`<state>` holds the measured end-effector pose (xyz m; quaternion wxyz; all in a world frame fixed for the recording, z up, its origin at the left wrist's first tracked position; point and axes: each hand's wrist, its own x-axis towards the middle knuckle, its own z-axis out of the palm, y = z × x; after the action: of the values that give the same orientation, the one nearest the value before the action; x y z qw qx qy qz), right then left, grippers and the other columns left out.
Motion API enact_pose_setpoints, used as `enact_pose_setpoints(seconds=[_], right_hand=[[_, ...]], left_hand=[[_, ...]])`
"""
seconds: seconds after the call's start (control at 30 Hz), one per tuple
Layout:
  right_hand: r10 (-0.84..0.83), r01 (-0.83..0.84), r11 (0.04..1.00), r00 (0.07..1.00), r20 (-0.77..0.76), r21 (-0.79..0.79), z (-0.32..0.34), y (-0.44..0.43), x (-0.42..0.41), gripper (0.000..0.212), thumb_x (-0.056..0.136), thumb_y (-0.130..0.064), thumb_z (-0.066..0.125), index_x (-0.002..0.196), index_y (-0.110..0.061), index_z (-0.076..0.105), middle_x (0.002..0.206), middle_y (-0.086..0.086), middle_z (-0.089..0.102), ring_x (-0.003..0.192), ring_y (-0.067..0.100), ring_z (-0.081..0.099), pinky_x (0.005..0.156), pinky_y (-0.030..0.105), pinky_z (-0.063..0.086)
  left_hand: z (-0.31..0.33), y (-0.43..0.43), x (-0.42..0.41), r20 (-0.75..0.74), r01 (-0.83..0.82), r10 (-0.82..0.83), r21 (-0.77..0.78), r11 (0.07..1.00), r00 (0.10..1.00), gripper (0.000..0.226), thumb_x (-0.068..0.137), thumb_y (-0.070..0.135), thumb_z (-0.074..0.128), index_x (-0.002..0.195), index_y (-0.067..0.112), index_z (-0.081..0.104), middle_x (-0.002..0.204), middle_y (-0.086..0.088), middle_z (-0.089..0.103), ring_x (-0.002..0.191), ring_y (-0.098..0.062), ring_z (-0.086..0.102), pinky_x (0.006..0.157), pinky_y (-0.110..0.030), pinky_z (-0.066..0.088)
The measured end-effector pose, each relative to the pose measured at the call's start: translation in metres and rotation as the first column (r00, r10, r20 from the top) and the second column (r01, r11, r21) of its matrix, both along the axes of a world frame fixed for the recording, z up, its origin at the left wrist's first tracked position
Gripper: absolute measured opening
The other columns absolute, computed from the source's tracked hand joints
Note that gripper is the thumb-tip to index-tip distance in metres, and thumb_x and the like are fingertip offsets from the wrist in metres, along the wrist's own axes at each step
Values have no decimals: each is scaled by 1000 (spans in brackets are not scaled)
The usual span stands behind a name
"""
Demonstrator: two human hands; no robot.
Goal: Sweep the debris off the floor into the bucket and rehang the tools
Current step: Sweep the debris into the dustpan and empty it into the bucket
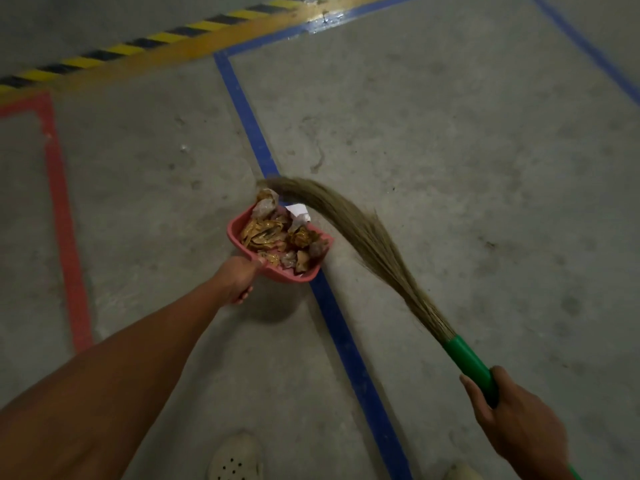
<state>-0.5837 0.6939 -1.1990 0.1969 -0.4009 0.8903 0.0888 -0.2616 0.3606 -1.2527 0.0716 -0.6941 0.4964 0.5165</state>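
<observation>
We hold a loaded dustpan over the marked concrete floor
Our left grip curls round the pink pan's handle, debris heaped inside — our right grip wraps the broom by its green handle, bristles at the pan's far edge; blue line beneath, red line left, hazard stripes far.

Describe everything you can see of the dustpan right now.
The dustpan is a pink, plastic-looking scoop with low walls and an open mouth facing away from the person. Its grip is hidden inside the left hand, which holds it above the blue floor line; a shadow beneath suggests it is lifted. It is heaped with debris: crumpled golden-brown wrappers and a white scrap. The broom bristles curve against the debris at its mouth.
</observation>
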Motion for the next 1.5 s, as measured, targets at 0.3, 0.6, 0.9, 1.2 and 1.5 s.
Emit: enact_pose_setpoints(seconds=[0.3,0.6,0.9,1.2,1.5], right_hand=[[-112,109,980,994,-13,-166,-8,-25,-14,50,87,-70,39,79,-21,43,50,0,52,42,18,52,43,28,48],[82,-82,997,997,5,-9,-48,-139,-22,51,95,-66,38,93,-17,54,70,1,56,57,15,55,50,25,43],[285,-287,953,958,32,96,-65,-156,-9,51,95,-67,35,105,-22,56,71,-5,55,57,9,57,50,24,50],[348,-355,931,934,88,88,-55,-111,-13,40,95,-68,32,101,-31,47,70,-10,54,56,3,54,46,17,42],[297,-304,949,951,90,80,-11,-75,-17,43,95,-70,30,100,-31,47,69,-9,53,55,3,54,45,17,39]], left_hand=[[14,4,3,36,-80,77,85,993,996,38,101,45,42,80,14,50,57,-3,39,45,-14,34,44,-16,28],[12,-33,15,119,-58,35,192,980,992,42,101,48,43,75,15,46,57,-1,37,44,-10,29,34,-10,23],[0,-51,22,116,-44,26,156,987,993,39,100,49,46,80,15,48,56,-2,39,43,-11,30,41,-14,24],[-5,-35,34,31,1,-2,39,999,1000,41,100,49,47,84,12,51,59,-7,44,42,-14,35,41,-19,28],[26,2,23,-121,4,-20,-129,992,992,53,98,54,48,105,4,63,55,-5,46,37,-14,37,37,-20,28]])
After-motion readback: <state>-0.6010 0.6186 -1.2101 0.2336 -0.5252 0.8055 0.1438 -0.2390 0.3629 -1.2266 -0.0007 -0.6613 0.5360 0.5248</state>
